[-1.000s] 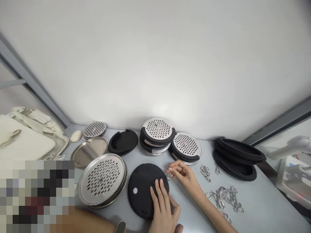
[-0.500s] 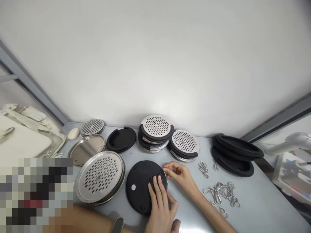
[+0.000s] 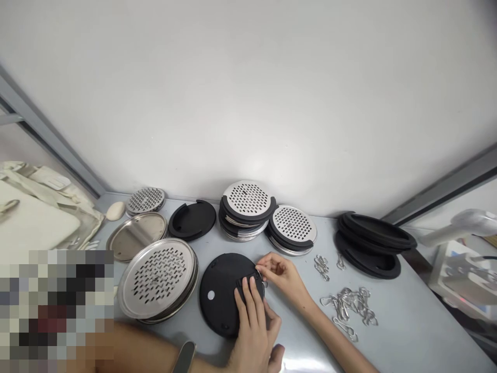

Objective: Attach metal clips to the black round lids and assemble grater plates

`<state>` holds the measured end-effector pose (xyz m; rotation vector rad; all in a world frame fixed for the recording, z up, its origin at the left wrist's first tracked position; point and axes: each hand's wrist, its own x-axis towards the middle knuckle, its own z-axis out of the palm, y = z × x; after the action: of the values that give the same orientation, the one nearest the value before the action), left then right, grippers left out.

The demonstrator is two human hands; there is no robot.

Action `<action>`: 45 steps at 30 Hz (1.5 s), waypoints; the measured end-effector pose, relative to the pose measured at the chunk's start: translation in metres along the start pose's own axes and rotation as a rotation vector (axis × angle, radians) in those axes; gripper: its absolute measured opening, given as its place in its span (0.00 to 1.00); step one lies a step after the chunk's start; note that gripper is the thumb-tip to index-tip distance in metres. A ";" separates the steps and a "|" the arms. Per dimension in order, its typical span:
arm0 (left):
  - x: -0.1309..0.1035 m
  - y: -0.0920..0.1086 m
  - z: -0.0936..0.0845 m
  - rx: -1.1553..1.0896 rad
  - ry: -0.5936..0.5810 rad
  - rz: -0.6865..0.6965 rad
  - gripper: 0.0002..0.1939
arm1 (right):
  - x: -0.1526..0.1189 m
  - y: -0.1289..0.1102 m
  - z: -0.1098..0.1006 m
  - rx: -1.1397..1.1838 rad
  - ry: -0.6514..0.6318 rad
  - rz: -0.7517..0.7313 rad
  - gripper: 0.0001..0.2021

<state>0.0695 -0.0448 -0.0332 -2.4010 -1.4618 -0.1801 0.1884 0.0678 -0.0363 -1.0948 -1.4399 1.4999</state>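
Observation:
A round black disc (image 3: 217, 280) with a white dot lies on the table before me. My left hand (image 3: 254, 326) lies over its right side, fingers stretched flat on the surface and the index finger bent near the edge. At the disc's upper right rim, my right hand (image 3: 277, 270) pinches a small metal snap clip (image 3: 265, 284). The fingertips and the disc's rim partly hide this clip. More metal snap clips (image 3: 349, 303) lie in a loose heap to the right, with a smaller group (image 3: 321, 267) above it.
Left of the disc stands a stack of perforated metal plates (image 3: 157, 280), with a plain metal plate (image 3: 135, 235) behind. Along the wall are a black holder (image 3: 193, 220) and stacks of grater plates (image 3: 248, 199) in black holders. Black rings (image 3: 373, 235) are piled at right.
The whole view has shifted slightly. My right fingertips have moved a little closer in at the disc's rim, and more of the clip shows below them. My left hand stays on the disc.

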 end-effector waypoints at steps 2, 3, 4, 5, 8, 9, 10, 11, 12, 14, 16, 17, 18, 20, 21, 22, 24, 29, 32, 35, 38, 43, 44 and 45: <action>0.000 0.000 -0.001 0.006 -0.006 0.005 0.33 | 0.000 0.002 -0.001 -0.011 -0.014 0.002 0.13; 0.000 -0.001 -0.001 0.007 -0.008 0.007 0.33 | 0.000 0.002 -0.002 -0.018 -0.017 0.001 0.13; 0.000 -0.001 -0.001 0.007 -0.009 0.008 0.33 | 0.000 0.003 -0.002 -0.029 -0.019 -0.001 0.14; 0.000 -0.001 -0.001 0.007 -0.011 0.010 0.33 | -0.001 0.003 -0.001 -0.046 -0.017 -0.007 0.14; 0.000 0.000 0.000 0.003 -0.014 0.005 0.32 | -0.003 0.000 0.000 -0.118 -0.002 -0.038 0.14; 0.000 0.000 0.001 -0.003 -0.012 0.001 0.32 | -0.004 -0.001 0.001 -0.138 0.000 -0.046 0.14; 0.000 0.000 0.001 -0.011 -0.009 -0.003 0.32 | -0.004 -0.002 0.002 -0.153 0.000 -0.050 0.14; 0.000 0.001 0.001 -0.017 -0.007 -0.006 0.32 | -0.005 -0.003 0.002 -0.164 -0.001 -0.051 0.14; 0.000 0.001 0.002 -0.020 -0.006 -0.008 0.32 | -0.005 -0.004 0.003 -0.172 0.000 -0.051 0.14; 0.000 0.001 0.002 -0.017 -0.011 -0.006 0.32 | -0.006 -0.005 0.003 -0.188 0.003 -0.052 0.14; 0.000 0.001 0.003 -0.011 -0.016 -0.007 0.32 | -0.006 -0.005 0.003 -0.209 0.001 -0.055 0.13; 0.000 0.001 0.003 -0.012 -0.015 -0.009 0.32 | -0.006 -0.005 0.004 -0.222 -0.003 -0.057 0.13; 0.000 0.002 0.003 -0.015 -0.012 -0.011 0.33 | -0.006 -0.005 0.004 -0.237 -0.005 -0.059 0.13; 0.000 0.002 0.003 -0.022 -0.007 -0.016 0.32 | -0.007 -0.005 0.004 -0.267 -0.007 -0.067 0.14; 0.000 0.002 0.003 -0.022 -0.007 -0.017 0.32 | -0.008 -0.006 0.004 -0.278 -0.008 -0.072 0.14; 0.000 0.002 0.003 -0.020 -0.008 -0.017 0.32 | -0.008 -0.006 0.004 -0.289 -0.011 -0.077 0.14; 0.001 0.003 0.003 -0.015 -0.010 -0.017 0.32 | -0.010 -0.008 0.004 -0.310 -0.019 -0.087 0.15; 0.000 0.003 0.006 -0.025 0.004 -0.017 0.32 | -0.013 -0.011 0.005 -0.361 -0.039 -0.108 0.14; 0.000 0.003 0.006 -0.016 0.001 -0.013 0.32 | -0.014 -0.011 0.005 -0.389 -0.052 -0.110 0.13; 0.000 0.003 0.006 -0.009 -0.004 -0.017 0.32 | -0.015 -0.012 0.005 -0.411 -0.062 -0.105 0.12; 0.001 0.003 0.005 -0.004 -0.001 -0.015 0.31 | -0.017 -0.013 0.005 -0.416 -0.077 -0.112 0.11; 0.000 0.003 0.006 -0.003 0.006 -0.012 0.31 | -0.019 -0.016 0.005 -0.462 -0.095 -0.137 0.10; 0.000 0.002 0.007 -0.006 0.007 -0.013 0.31 | -0.020 -0.016 0.005 -0.470 -0.098 -0.142 0.10; 0.000 0.002 0.007 -0.008 0.007 -0.012 0.31 | -0.020 -0.017 0.006 -0.476 -0.101 -0.147 0.10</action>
<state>0.0713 -0.0436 -0.0400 -2.3960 -1.4757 -0.1975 0.1892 0.0482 -0.0182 -1.1661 -1.9678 1.1502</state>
